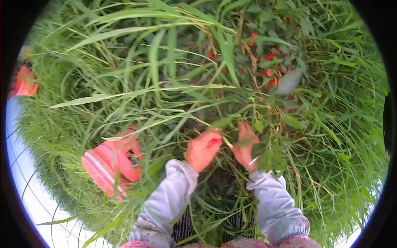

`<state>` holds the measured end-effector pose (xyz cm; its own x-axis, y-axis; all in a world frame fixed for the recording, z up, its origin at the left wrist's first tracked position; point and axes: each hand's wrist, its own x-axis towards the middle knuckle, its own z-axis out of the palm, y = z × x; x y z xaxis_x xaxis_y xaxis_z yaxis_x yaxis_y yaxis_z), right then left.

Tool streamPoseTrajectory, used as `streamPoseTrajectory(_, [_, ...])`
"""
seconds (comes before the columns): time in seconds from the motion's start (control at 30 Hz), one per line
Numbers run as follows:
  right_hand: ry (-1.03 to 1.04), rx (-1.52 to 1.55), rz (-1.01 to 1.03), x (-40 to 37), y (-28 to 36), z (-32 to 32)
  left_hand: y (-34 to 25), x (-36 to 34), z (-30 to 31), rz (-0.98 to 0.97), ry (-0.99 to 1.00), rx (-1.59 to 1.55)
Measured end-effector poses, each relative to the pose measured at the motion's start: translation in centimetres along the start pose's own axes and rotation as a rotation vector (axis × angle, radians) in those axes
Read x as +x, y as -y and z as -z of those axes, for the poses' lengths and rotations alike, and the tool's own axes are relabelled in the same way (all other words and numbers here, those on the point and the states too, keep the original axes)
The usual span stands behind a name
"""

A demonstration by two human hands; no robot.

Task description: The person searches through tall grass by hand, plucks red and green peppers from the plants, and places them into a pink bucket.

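Red fruit point(214, 142) (mostly hidden): held in curled left hand point(202, 151). Right hand point(245, 146) just beside, among green foliage point(272, 159); its grip cannot be told.

outdoors — daylight | tall green grass point(347, 128) all around | bright pale patch point(31, 202) — lower left

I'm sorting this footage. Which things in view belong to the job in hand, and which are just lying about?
In the job: left hand, curled at a small red thing; right hand, among the leaves; perhaps the red bits ahead, too blurred to name.

Apparently lying about: red container, tilted in the grass; orange-red object, far left.
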<state>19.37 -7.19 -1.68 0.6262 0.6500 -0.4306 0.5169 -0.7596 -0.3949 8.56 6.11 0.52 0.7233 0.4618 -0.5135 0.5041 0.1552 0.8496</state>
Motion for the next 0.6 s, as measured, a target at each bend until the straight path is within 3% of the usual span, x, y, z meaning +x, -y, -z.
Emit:
streamPoseTrajectory(0.03, [0.089, 0.137, -0.015, 0.5, 2.3, 3.3, -0.7, -0.3, 0.8, 0.068, 0.019, 0.005])
streamPoseTrajectory(0.07, [-0.079, 0.194, 0.097, 0.4, 1.9, 1.3, -0.6, -0.1, 0.8, -0.053, -0.038, -0.031])
streamPoseTrajectory(0.1, [-0.065, 0.265, 0.139, 0.5, 2.0, 1.0, -0.4, -0.1, 0.9, -0.050, -0.030, -0.179])
streamPoseTrajectory(0.13, [-0.047, 0.336, 0.180, 0.5, 2.0, 0.5, -1.9, -0.3, 1.5, 0.157, 0.056, -0.250])
streamPoseTrajectory(0.17, [0.024, 0.498, 0.205, 1.4, 2.5, 1.3, -3.2, -0.5, 1.5, 0.200, 0.110, -0.181])
streamPoseTrajectory(0.23, [-0.049, 0.490, 0.331, 1.4, -0.2, -3.1, -5.0, -1.2, 1.4, -0.005, 0.097, -0.014])
streamPoseTrajectory(0.3, [0.208, 0.544, 0.183, 1.0, -4.5, -9.4, -4.1, -1.5, 1.7, 0.009, 0.098, -0.270])
streamPoseTrajectory(0.33, [0.283, 0.517, 0.136, 1.3, -3.7, -8.0, -6.3, -2.0, 3.6, 0.194, 0.137, -0.350])
streamPoseTrajectory(0.4, [0.436, 0.464, 0.036, 1.0, -2.0, -4.8, -8.2, -2.7, 6.6, 0.247, 0.026, -0.439])
streamPoseTrajectory(0.5, [0.330, 0.002, 0.160, 0.3, -2.5, -4.9, -9.9, -4.9, 11.3, 0.264, -0.176, -0.472])
streamPoseTrajectory(0.53, [0.429, -0.086, 0.190, 1.0, -2.6, -3.9, -10.4, -5.5, 13.4, 0.217, -0.284, -0.448])
streamPoseTrajectory(0.6, [0.313, -0.155, 0.116, 1.2, 1.9, 2.3, -11.6, -7.3, 17.9, 0.219, -0.504, -0.266])
